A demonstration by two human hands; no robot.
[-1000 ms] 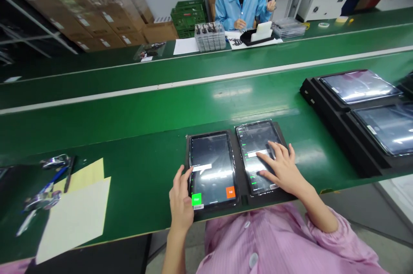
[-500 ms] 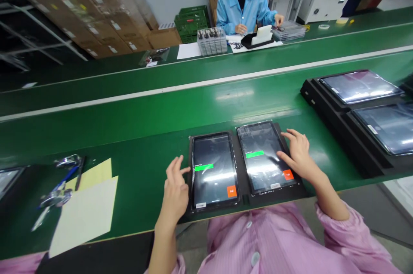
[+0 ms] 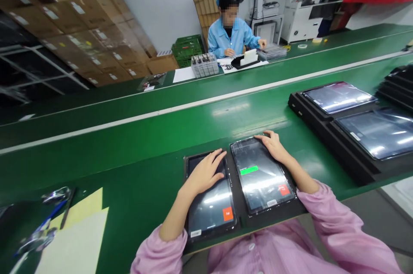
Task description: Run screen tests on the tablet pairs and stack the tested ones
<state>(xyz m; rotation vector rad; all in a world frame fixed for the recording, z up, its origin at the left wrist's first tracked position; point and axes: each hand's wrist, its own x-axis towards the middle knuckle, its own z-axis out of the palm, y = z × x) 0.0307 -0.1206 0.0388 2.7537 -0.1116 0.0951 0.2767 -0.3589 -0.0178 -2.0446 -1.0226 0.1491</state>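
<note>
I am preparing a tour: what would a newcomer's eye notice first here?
Probably the left tablet beneath the left hand, and the right tablet, its far edge by the right hand; each shows an orange square at lower right. Next, the person in blue across the green bench.

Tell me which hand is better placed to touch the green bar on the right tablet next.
Right, probably: the right hand is at the top edge of the right tablet, while the left hand is over the left tablet.
</note>
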